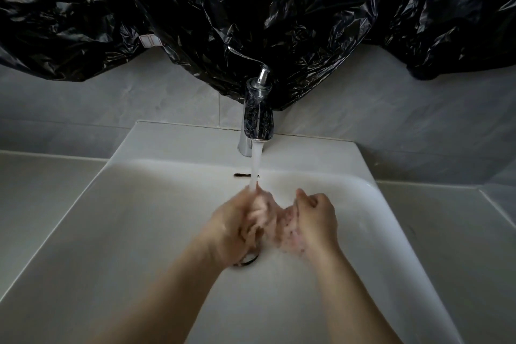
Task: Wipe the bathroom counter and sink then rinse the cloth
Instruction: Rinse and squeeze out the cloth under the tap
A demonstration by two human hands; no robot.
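head view: at frame centre, both hands work under the running stream (pixel 256 167) from the chrome faucet (pixel 257 117), over the drain (pixel 248 259) of the white sink (pixel 156 204). the left hand (pixel 237 226) is curled shut around a blurred, pale wad that looks like the cloth (pixel 282 225); the right hand (pixel 315 220) pinches its other end, fingers closed. the cloth is bunched, its long axis roughly left-to-right between the hands; which way it points cannot be told. risk, as i judge it: water bouncing off the knuckles could splash the wiped counter (pixel 42 184), or a loose corner could slip onto the drain.
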